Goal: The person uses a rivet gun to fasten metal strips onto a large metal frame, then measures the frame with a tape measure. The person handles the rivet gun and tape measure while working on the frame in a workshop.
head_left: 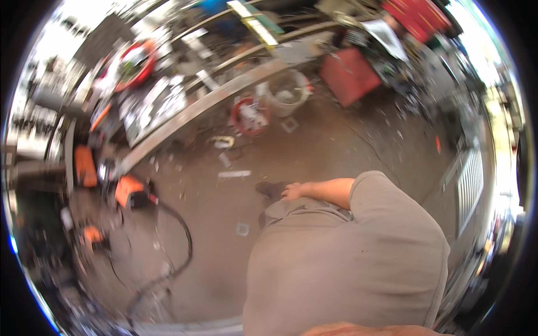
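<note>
Closest to the lens is the person's grey shirt [347, 263], filling the lower middle. Beyond it spreads a dusty brown concrete floor [314, 140] strewn with scraps. Far left of the hand sit orange power tools [129, 190], with a black cable [182, 241] looping below them. Up past the hand a long metal beam [190, 112] runs diagonally, a red bucket [248, 116] and a white bucket [287, 92] beside it, then a red box [348, 75]. The right hand [293, 191] hangs by the thigh, empty, fingers loosely apart. The left hand is out of view.
</note>
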A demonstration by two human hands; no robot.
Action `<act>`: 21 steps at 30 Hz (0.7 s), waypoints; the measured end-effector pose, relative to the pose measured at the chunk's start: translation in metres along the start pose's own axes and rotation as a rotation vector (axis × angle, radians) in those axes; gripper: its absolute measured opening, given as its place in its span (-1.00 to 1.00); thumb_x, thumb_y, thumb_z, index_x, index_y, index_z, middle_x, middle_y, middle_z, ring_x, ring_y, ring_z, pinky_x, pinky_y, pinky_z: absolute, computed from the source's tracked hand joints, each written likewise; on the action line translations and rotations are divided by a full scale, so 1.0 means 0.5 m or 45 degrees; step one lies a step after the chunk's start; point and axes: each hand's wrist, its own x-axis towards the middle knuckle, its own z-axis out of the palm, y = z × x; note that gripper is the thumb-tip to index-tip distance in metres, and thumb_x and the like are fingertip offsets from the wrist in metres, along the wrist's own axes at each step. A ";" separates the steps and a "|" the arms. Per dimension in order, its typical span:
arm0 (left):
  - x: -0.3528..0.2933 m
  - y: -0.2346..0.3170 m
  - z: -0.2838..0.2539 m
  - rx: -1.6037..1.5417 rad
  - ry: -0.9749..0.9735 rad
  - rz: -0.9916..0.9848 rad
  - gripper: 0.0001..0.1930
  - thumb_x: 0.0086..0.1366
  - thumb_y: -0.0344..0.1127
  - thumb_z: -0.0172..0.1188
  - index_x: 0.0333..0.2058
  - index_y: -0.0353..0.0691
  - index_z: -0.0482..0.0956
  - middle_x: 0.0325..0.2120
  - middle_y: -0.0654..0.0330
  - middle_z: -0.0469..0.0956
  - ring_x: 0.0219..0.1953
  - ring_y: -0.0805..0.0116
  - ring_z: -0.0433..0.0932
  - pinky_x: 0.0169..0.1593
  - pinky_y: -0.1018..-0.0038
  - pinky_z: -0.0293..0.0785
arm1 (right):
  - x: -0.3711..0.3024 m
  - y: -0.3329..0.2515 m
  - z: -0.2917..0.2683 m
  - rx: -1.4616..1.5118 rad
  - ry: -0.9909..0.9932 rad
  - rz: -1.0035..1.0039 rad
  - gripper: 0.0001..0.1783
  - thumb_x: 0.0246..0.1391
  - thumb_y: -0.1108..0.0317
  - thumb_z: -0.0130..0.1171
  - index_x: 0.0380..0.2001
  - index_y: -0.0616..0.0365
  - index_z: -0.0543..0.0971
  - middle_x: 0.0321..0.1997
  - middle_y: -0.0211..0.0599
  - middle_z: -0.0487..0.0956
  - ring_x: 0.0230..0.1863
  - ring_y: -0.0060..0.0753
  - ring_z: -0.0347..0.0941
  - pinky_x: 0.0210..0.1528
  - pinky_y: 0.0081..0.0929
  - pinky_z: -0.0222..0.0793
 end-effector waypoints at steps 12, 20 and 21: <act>0.154 0.234 0.007 0.341 -0.220 0.164 -0.31 0.45 0.16 0.18 0.31 -0.27 0.43 0.22 -0.11 0.51 0.19 0.04 0.55 0.24 0.13 0.44 | -0.190 0.232 0.211 0.842 0.509 0.349 -0.34 0.33 -0.16 -0.01 0.31 0.01 0.51 0.42 -0.07 0.45 0.44 0.04 0.31 0.48 -0.10 0.18; 0.118 0.254 0.136 0.433 -0.289 0.115 -0.29 0.46 0.18 0.15 0.33 -0.27 0.40 0.24 -0.14 0.49 0.21 0.02 0.54 0.26 0.14 0.43 | -0.244 0.582 0.065 1.331 1.304 0.689 -0.52 0.22 0.06 0.24 0.04 0.19 0.65 0.09 -0.04 0.68 0.11 -0.07 0.61 0.18 -0.15 0.48; 0.117 0.249 0.157 0.449 -0.296 0.096 -0.29 0.46 0.18 0.15 0.33 -0.27 0.40 0.24 -0.14 0.48 0.21 0.02 0.54 0.26 0.15 0.43 | -0.256 0.659 0.013 1.359 1.484 0.705 -0.61 0.21 0.09 0.27 -0.09 0.18 0.67 -0.08 -0.15 0.71 -0.02 -0.25 0.61 0.08 -0.21 0.51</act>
